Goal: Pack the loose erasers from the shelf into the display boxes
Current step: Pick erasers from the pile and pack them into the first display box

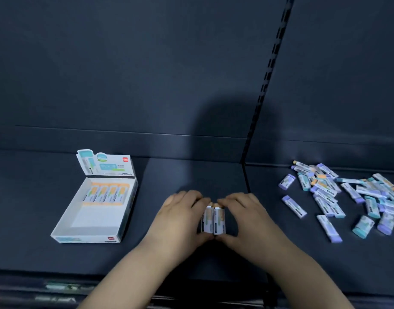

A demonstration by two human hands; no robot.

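Erasers (214, 220) bunched mid-shelf near front edge, my left hand (180, 216) and right hand (242, 216) closed round them, each grip snug. Square ends flush, then carry to display box (95, 237) at left.

Premises: retail shop, stationery section. Evidence: dark metal store shelf (191, 253) with a matching back panel (124, 63) and a slotted upright (267, 85) of the kind that carries adjustable shelving. A printed display box (95, 238) with raised header card stands at left; wrapped loose erasers (347, 192) lie heaped at right.
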